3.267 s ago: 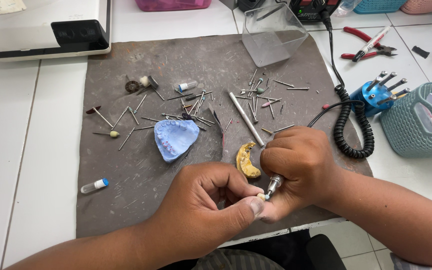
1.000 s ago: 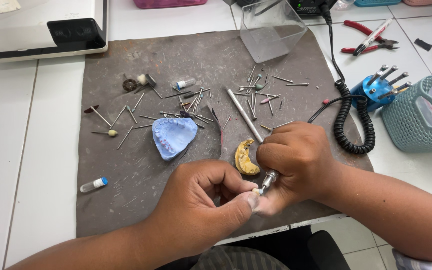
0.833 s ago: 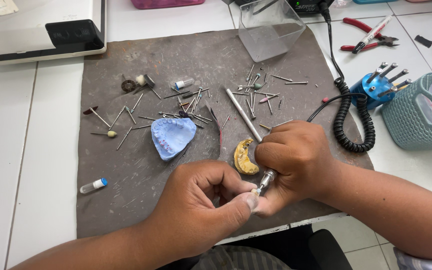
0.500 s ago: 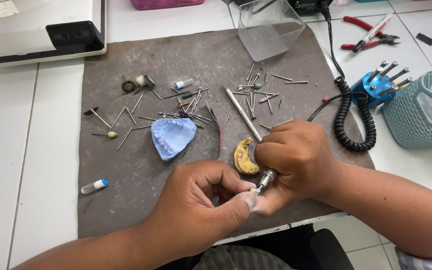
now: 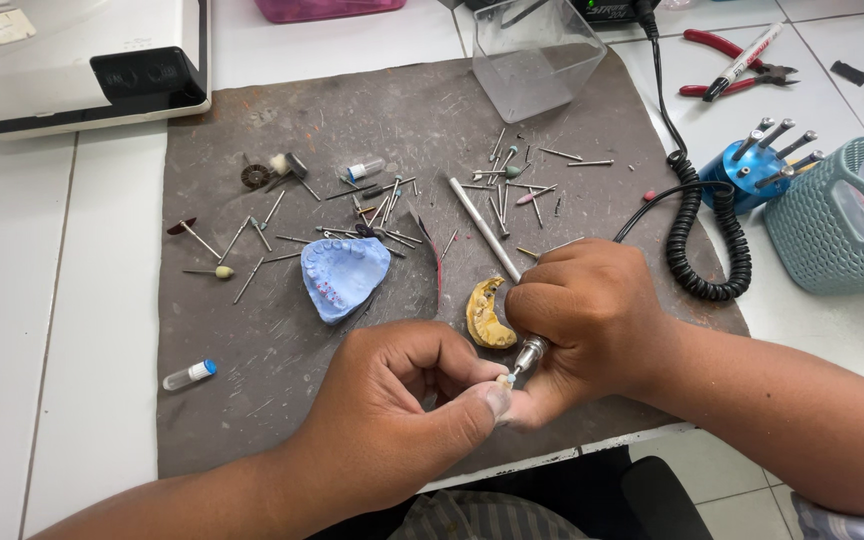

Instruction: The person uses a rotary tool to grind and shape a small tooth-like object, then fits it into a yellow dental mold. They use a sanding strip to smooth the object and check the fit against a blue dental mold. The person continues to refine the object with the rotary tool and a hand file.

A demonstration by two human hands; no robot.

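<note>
Between both hands' fingers, right hand (image 5: 592, 310) clamped on handpiece (image 5: 529, 353), left hand (image 5: 407, 400) pinching its tip.

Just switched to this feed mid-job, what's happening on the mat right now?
A person's right hand grips a metal rotary handpiece, its tip meeting a small piece pinched in the left hand; the piece is too hidden to identify. Both hands work over a grey mat. Beside them lie a yellow dental cast, a blue dental cast and scattered burs.
</note>
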